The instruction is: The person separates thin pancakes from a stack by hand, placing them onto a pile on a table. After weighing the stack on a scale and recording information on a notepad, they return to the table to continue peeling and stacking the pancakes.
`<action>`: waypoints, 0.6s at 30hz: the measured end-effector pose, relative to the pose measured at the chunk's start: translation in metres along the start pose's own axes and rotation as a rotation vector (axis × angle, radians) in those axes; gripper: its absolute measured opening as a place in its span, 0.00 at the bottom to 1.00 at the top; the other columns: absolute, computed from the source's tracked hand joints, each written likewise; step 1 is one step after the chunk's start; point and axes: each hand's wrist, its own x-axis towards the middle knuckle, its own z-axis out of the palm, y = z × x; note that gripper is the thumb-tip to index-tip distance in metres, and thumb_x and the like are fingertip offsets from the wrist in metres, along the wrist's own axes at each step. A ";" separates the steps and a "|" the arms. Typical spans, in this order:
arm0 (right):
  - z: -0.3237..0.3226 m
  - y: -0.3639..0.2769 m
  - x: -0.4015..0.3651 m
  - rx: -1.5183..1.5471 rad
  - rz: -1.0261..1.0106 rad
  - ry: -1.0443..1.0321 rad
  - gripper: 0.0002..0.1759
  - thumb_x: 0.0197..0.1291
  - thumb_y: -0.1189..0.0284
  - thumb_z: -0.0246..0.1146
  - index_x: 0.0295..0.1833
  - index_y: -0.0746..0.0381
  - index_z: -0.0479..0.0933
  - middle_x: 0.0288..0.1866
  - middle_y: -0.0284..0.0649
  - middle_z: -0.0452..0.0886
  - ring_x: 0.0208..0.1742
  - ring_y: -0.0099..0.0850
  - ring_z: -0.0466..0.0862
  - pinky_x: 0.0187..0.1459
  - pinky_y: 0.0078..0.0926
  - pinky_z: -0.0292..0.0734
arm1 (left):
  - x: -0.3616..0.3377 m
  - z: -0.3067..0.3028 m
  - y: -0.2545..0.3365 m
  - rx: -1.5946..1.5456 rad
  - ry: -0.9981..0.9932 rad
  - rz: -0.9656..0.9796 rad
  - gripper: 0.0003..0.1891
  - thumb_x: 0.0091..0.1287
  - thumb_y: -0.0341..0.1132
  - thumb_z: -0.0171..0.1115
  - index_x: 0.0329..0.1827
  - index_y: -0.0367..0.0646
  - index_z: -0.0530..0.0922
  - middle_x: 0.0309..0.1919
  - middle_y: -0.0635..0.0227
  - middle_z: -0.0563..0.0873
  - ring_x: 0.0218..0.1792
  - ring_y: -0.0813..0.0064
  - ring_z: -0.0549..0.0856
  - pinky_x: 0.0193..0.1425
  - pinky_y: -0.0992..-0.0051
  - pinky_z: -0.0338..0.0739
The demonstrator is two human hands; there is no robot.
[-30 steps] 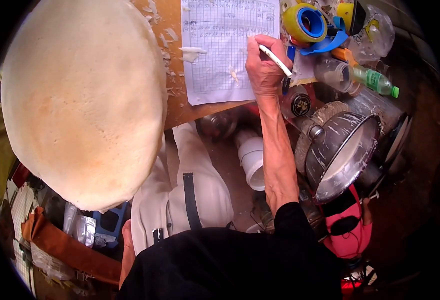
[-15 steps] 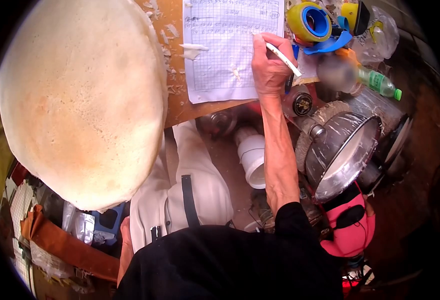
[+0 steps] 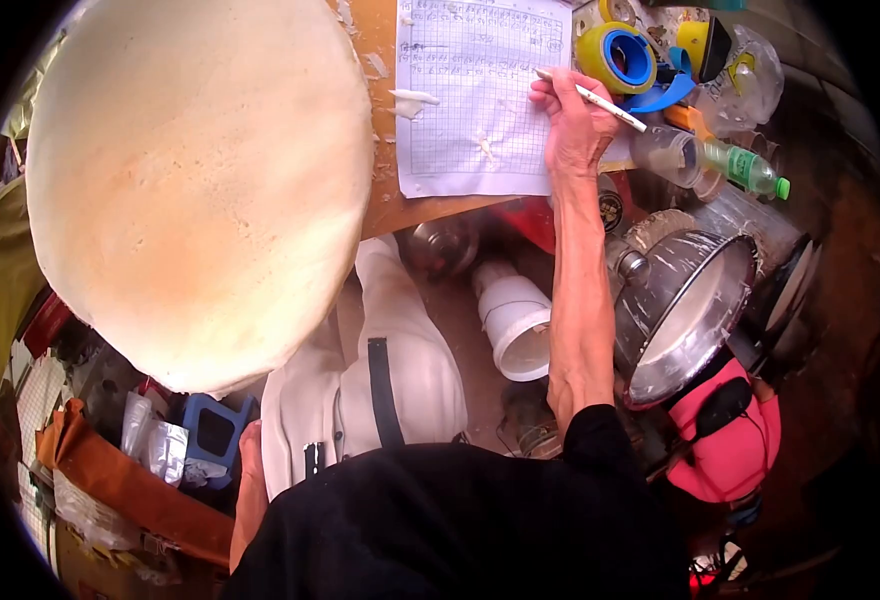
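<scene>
In the head view, your right hand (image 3: 577,135) grips a slim white pen (image 3: 615,108) between thumb and fingers, its far-left end over the right part of a white grid-ruled paper sheet (image 3: 470,130), by the handwritten rows; whether it touches is too small to tell. The sheet lies on the orange-brown wooden table (image 3: 388,207), pale flakes (image 3: 415,97) on it. To your left, a large, pale, oval slab (image 3: 200,190) rises beside the sheet, covering the table's left part. Just right of your hand sit a yellow tape roll with a blue core (image 3: 594,52) and, farther right, a green plastic bottle (image 3: 750,168). Nearer, below table level, are a white plastic bucket (image 3: 513,305) and a dark, white-streaked metal bowl (image 3: 660,290). Your left hand (image 3: 251,450) is low by your beige trousers (image 3: 410,385), partly hidden; you cannot tell its grip.
</scene>
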 end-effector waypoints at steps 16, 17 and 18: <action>0.114 -0.112 -0.025 -0.888 0.056 -0.473 0.38 0.57 0.48 0.64 0.62 0.67 0.69 0.48 0.47 0.81 0.48 0.33 0.82 0.47 0.30 0.77 | -0.014 0.027 0.265 -0.612 -0.249 0.627 0.43 0.63 0.66 0.53 0.66 0.34 0.65 0.48 0.60 0.80 0.50 0.71 0.79 0.55 0.73 0.74; 0.118 -0.101 -0.036 -0.593 0.270 -0.521 0.41 0.58 0.44 0.62 0.65 0.65 0.67 0.51 0.45 0.80 0.50 0.29 0.80 0.48 0.29 0.76 | -0.010 0.028 0.278 -0.630 -0.285 0.639 0.46 0.61 0.68 0.53 0.67 0.33 0.63 0.52 0.58 0.79 0.53 0.68 0.78 0.58 0.71 0.73; 0.130 -0.102 -0.050 -0.475 0.428 -0.603 0.44 0.58 0.42 0.60 0.67 0.65 0.64 0.56 0.43 0.76 0.53 0.29 0.78 0.50 0.30 0.76 | -0.011 0.033 0.291 -0.628 -0.292 0.655 0.47 0.60 0.69 0.53 0.68 0.33 0.63 0.56 0.56 0.77 0.58 0.66 0.76 0.62 0.68 0.71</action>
